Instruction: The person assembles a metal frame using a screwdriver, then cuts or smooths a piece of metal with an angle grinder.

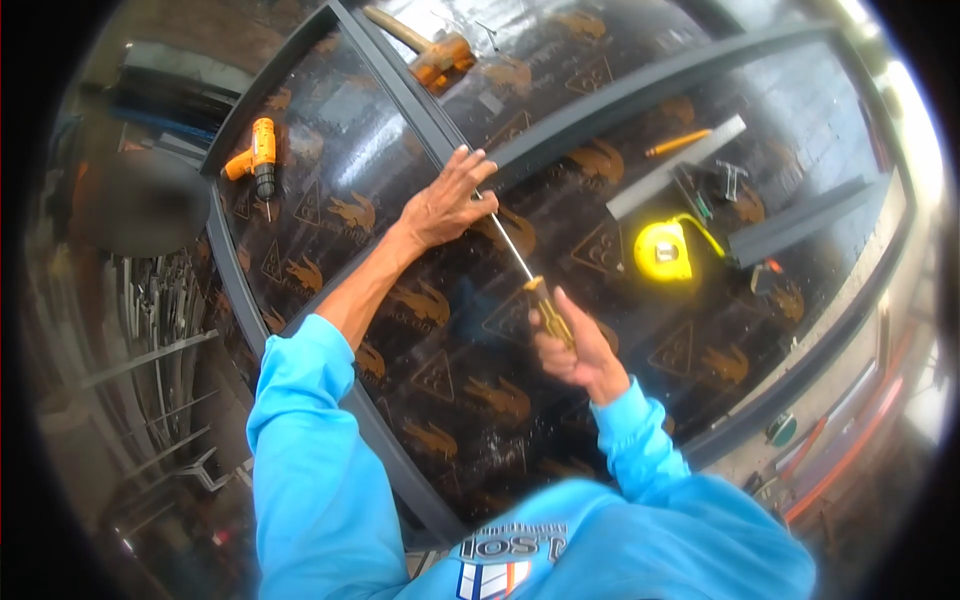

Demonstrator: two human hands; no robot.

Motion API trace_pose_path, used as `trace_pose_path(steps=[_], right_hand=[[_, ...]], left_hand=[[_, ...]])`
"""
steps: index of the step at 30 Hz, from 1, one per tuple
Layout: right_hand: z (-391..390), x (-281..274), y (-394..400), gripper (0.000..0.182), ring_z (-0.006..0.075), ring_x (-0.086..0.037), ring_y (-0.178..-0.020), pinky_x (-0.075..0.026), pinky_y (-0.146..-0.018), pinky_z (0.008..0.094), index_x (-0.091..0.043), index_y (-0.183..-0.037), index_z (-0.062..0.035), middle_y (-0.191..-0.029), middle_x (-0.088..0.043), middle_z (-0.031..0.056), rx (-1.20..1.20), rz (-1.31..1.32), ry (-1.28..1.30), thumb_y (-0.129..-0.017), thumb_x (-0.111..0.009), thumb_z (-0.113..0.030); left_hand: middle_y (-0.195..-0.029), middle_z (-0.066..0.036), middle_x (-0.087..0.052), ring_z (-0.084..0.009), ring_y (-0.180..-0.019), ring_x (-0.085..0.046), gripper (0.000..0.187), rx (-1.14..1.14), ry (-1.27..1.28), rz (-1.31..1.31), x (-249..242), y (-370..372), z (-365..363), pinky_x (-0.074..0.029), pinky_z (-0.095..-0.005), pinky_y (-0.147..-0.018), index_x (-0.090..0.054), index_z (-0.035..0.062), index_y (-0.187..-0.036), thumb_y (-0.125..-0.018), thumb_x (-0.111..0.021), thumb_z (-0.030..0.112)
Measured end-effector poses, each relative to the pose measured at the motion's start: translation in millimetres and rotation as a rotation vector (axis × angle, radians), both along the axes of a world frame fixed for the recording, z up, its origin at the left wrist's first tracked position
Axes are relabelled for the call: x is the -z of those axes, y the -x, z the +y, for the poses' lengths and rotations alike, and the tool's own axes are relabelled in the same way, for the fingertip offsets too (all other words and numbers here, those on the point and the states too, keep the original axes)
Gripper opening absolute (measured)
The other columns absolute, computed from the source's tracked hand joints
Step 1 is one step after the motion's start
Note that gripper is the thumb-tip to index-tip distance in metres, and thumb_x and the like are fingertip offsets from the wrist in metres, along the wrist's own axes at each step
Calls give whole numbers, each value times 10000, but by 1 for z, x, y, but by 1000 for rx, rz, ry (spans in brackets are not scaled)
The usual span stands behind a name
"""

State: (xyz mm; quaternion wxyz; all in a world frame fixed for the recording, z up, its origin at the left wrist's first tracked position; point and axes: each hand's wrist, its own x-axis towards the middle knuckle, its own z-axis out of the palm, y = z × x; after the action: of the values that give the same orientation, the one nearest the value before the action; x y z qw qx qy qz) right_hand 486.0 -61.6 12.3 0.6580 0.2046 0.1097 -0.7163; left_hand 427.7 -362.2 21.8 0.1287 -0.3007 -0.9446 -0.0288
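My right hand [578, 345] is wrapped around the amber handle of a screwdriver [514, 248], whose long metal shaft points up and left. Its tip meets the joint of a dark grey metal frame [400, 85], where my left hand hides it. My left hand [450, 200] is closed over the frame bar at that joint, fingers curled on top and thumb beside the shaft. Any screw under those fingers is hidden. The frame lies flat on a dark, printed board [465, 350], with one crossbar [640, 85] running off to the upper right.
An orange cordless drill [262, 160] lies at left, and a wooden-handled mallet [440, 62] at the top. To the right are a yellow tape measure [662, 252], an orange pencil [680, 142] and grey profile pieces [800, 220]. Metal offcuts [165, 350] are stacked below left.
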Motion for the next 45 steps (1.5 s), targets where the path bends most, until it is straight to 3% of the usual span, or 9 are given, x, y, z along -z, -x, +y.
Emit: trace_pose_path(steps=[4, 13, 17, 24, 27, 31, 39, 43, 45], right_hand=[[-14, -34, -3, 415, 113, -512, -461, -386, -429, 237, -576, -1099, -48, -603, -512, 18, 72, 1045, -784, -924, -584, -424], [5, -2, 0, 376, 96, -446, -390, -320, -359, 203, -575, -1089, -110, -581, -510, 29, 25, -137, 44, -963, -491, -454], [-17, -35, 0, 389, 66, -432, -425, -316, -387, 192, -583, -1123, -61, -593, -519, 29, 63, 826, -711, -926, -593, -396], [-19, -3, 3, 379, 75, -447, -448, -312, -384, 202, -581, -1137, -74, -641, -510, 20, -4, 752, -596, -933, -584, -393], [-10, 21, 11, 491, 62, -364, -381, -280, -323, 190, -542, -1097, -54, -614, -482, 29, -19, -147, 125, -979, -396, -508], [-16, -17, 5, 351, 50, -433, -442, -276, -360, 163, -545, -1091, -53, -646, -522, 11, 99, 444, -419, -882, -657, -312], [-33, -5, -13, 324, 216, -566, -523, -418, -465, 336, -602, -1065, -47, -651, -548, 93, 145, 2077, -1303, -830, -702, -246], [-11, 5, 25, 423, 64, -376, -403, -305, -326, 192, -555, -1137, -119, -608, -449, 5, -72, 68, -42, -988, -394, -480], [-16, 4, 27, 426, 61, -373, -400, -299, -323, 181, -536, -1166, -103, -616, -459, 19, -50, -22, 48, -988, -406, -467]], left_hand=[[-1238, -147, -457, -339, -1253, -426, 171, -7, 10, -21, 0, 2, 1, -321, -503, -1117, -532, 107, -939, -786, -591, 59], [-1248, -146, -444, -327, -1264, -431, 143, -19, 23, -32, 6, -8, 1, -331, -492, -1122, -544, 102, -938, -810, -587, 57], [-1250, -143, -459, -325, -1259, -435, 152, -15, 27, 0, 2, 0, 0, -342, -485, -1111, -560, 94, -920, -780, -587, 42], [-1241, -141, -471, -317, -1251, -443, 159, -19, 68, 12, 3, -1, -1, -339, -479, -1114, -567, 89, -936, -783, -590, 54], [-1299, -177, -406, -364, -1269, -417, 357, 29, 32, 4, 14, 4, -9, -359, -507, -1077, -520, 84, -1063, -771, -707, 171], [-1375, -252, -269, -472, -1337, -226, 964, -596, -190, 116, -1, 2, 10, -291, -613, -1053, -310, 163, -1378, -636, -786, 552], [-1007, -193, -594, -373, -943, -626, 847, -890, -351, -353, -10, 1, 18, -530, -460, -753, -477, 146, -1285, -653, -725, 654], [-916, -160, -632, -375, -874, -651, 728, -911, -393, -380, -13, -4, 23, -530, -459, -726, -560, 142, -1176, -652, -750, 611], [-911, -147, -627, -383, -856, -652, 716, -843, -353, -329, -6, 1, 17, -530, -452, -710, -557, 138, -1163, -655, -755, 603]])
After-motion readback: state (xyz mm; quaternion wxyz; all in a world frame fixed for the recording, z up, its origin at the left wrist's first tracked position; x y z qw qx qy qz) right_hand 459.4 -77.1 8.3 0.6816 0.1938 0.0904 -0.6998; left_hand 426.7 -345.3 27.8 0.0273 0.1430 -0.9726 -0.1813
